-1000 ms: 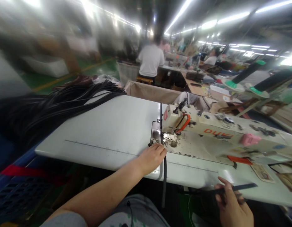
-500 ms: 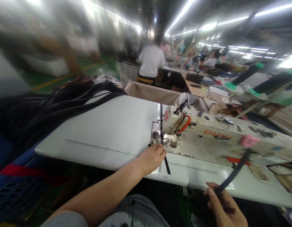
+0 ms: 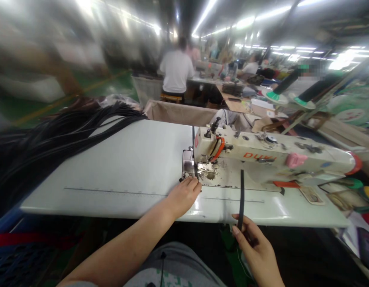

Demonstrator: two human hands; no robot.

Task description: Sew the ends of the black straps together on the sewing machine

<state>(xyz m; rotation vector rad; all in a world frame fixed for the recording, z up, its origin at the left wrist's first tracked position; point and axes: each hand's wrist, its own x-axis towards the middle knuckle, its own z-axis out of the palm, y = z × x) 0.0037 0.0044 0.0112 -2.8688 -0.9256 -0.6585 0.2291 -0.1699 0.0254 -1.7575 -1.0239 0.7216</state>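
Note:
A black strap [image 3: 193, 136] lies under the head of the sewing machine [image 3: 241, 149] and runs toward me along the metal plate. My left hand [image 3: 186, 194] presses down on its near end beside the presser area, fingers together and covering most of that end. In my right hand [image 3: 252, 241], at the table's front edge, another black strap [image 3: 242, 195] is pinched between thumb and fingers. It stands up from the grip, its free end in front of the machine arm. The needle is too small to make out.
Many long black straps [image 3: 67, 135] are heaped over the left side of the white sewing table [image 3: 127, 159]. Behind it stands a beige fabric-lined bin [image 3: 178, 113]. Two black thread cones [image 3: 287, 83] rise at the back right. A person in white [image 3: 177, 69] sits farther off.
My right hand has moved left and slightly up, bringing its strap closer to the machine head and more upright. The strap end that stuck out below my left hand no longer shows.

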